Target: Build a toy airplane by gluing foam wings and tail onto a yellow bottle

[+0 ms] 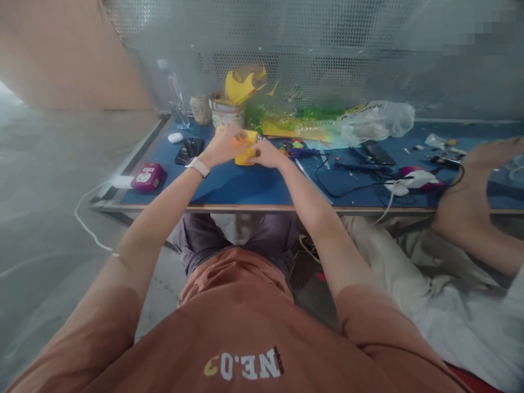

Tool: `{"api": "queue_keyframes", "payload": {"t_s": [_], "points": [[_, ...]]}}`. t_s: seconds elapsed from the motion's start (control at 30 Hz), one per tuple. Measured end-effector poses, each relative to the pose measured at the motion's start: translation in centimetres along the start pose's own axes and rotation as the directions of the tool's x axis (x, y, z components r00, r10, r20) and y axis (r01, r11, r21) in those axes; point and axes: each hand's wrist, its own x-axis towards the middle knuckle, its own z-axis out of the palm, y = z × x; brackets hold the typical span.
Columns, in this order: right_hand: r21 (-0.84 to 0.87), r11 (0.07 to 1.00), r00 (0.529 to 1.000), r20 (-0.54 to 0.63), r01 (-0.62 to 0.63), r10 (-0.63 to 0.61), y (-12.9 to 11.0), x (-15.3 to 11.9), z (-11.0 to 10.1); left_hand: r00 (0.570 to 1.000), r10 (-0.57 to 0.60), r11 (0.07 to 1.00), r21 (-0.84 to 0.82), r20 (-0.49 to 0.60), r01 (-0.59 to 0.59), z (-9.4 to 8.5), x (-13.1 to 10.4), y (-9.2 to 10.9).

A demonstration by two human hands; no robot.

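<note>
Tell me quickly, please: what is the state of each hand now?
Left hand: closed on the yellow piece, gripping its top.
Right hand: closed on the same yellow piece, at its right side.

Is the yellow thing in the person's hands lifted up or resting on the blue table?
Cannot tell: both hands, left hand and right hand, grip the yellow thing low over the blue table, hiding its underside.

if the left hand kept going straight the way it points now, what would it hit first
The left hand points away toward the back of the table, over the yellow piece it holds. Straight on, it would probably first meet the labelled tin holding yellow scraps, though depth is unclear.
</note>
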Motion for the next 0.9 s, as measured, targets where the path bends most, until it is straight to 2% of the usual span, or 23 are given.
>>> {"api": "queue_keyframes", "payload": {"t_s": [0.03, 0.1, 0.23, 0.4, 0.53, 0.9], "points": [[0.014, 1.0, 1.0, -0.001, -0.01, 0.01, -0.1, -0.1, -0.1, 0.998, -0.008, 1.0, -0.001, 0.062, 0.008, 0.8, 0.6, -1.7], [0.042, 0.999, 1.0, 0.001, -0.02, 0.02, -0.2, -0.2, -0.1, 0.995, -0.012, 1.0, 0.022, 0.101, 0.009, 2.3, 0.5, -4.2], [0.087, 0.996, 1.0, 0.004, -0.002, 0.002, -0.4, -0.5, 0.0, 0.989, -0.072, 0.996, 0.066, 0.133, 0.063, 4.2, -1.2, -6.1], [0.146, 0.989, 1.0, -0.005, -0.001, 0.002, -1.2, -0.9, 0.2, 0.996, -0.044, 0.998, -0.035, 0.075, 0.047, 4.9, -1.4, -7.2], [0.119, 0.992, 0.999, 0.013, -0.037, 0.035, -2.2, -1.2, 0.1, 0.998, -0.022, 0.997, -0.077, 0.064, 0.027, 4.9, -1.4, -7.5], [0.062, 0.997, 0.999, -0.009, -0.048, 0.049, -3.3, -1.5, 0.1, 0.992, -0.075, 0.995, -0.057, 0.103, 0.081, 4.2, -1.8, -6.0]]}}
